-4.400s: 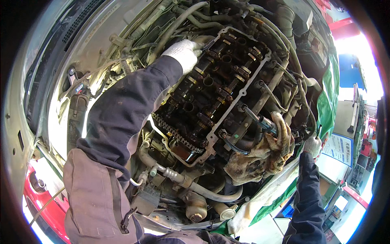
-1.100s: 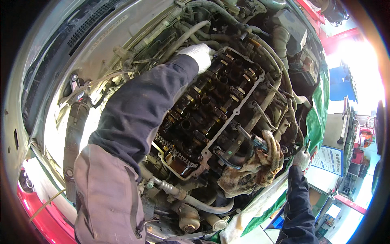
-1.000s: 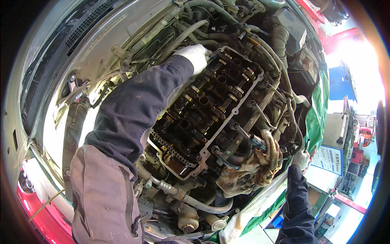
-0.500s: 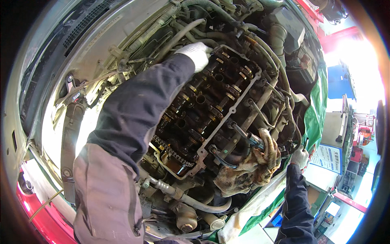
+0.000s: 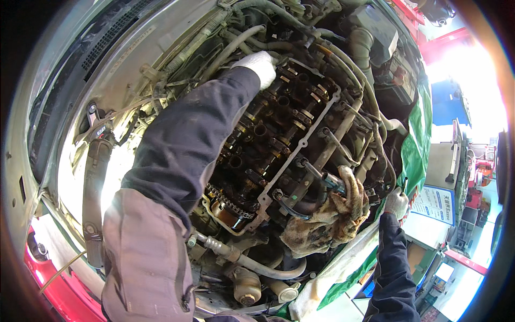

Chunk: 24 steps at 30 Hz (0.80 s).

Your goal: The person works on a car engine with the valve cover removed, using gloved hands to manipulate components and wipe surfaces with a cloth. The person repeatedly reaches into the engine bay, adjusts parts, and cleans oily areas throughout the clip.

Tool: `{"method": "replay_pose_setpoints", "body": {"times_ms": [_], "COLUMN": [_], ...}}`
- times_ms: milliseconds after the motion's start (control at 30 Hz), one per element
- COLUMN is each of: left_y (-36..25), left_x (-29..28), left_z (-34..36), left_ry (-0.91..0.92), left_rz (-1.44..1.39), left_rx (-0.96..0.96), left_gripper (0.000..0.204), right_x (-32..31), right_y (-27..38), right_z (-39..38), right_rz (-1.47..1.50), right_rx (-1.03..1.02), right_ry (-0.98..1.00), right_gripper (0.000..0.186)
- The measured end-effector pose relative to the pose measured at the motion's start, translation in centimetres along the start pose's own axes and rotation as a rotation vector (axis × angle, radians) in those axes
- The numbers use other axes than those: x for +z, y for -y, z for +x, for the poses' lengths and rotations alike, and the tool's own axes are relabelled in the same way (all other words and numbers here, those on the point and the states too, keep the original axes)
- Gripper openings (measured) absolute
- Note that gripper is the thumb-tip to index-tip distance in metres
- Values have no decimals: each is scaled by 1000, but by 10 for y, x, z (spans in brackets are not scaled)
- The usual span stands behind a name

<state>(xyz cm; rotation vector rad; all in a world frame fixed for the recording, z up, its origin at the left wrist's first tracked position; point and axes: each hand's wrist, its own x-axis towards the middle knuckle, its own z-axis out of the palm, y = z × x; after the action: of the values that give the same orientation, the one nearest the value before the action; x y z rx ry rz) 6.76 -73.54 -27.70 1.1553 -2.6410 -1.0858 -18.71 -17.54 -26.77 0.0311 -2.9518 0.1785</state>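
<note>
My left hand (image 5: 260, 68), in a white glove, is at the far left corner of an opened engine's cylinder head (image 5: 260, 130). Its fingers look curled and point down at the rim; whatever they hold is hidden. A timing chain (image 5: 232, 200) runs across the head's near end. Far to the right, my right hand (image 5: 397, 204), also gloved, is closed beside the green cover (image 5: 421, 134). A thin dark rod end (image 5: 405, 183) sticks up by its fingers, too small to name. Nearer the engine, a stained brown rag (image 5: 327, 222) lies bunched over hoses.
The raised hood (image 5: 129, 48) and a dark strut (image 5: 94, 188) stand on the left. A white cloth (image 5: 322, 292) lies along the near right edge. Hoses surround the head, with a black battery (image 5: 399, 80) at the far right. Below, a metal pipe (image 5: 268, 271) crosses.
The view has shifted slightly, so the engine sits a little further left. Both hands stay at nearly the same places, the left still at the head's far corner.
</note>
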Motion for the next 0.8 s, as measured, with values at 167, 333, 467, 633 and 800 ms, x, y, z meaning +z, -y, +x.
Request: {"method": "replay_pose_setpoints", "body": {"times_ms": [167, 333, 467, 633, 800], "left_y": [-1, -6, 2, -2, -6], "left_x": [-2, -4, -5, 5, -25], "left_z": [-3, 2, 4, 13, -4], "left_ry": [46, -6, 31, -42, -95], "left_rz": [105, 15, 101, 31, -154], "left_rx": [26, 50, 92, 95, -144], "left_gripper": [36, 38, 39, 42, 40], "right_x": [1, -2, -6, -10, -11], "right_y": [-1, 1, 4, 10, 7], "right_z": [3, 1, 0, -4, -4], "right_rz": [4, 17, 28, 30, 60], "right_rx": [45, 38, 25, 43, 22], "right_ry": [4, 12, 25, 37, 58], "right_gripper": [52, 52, 52, 53, 56]}}
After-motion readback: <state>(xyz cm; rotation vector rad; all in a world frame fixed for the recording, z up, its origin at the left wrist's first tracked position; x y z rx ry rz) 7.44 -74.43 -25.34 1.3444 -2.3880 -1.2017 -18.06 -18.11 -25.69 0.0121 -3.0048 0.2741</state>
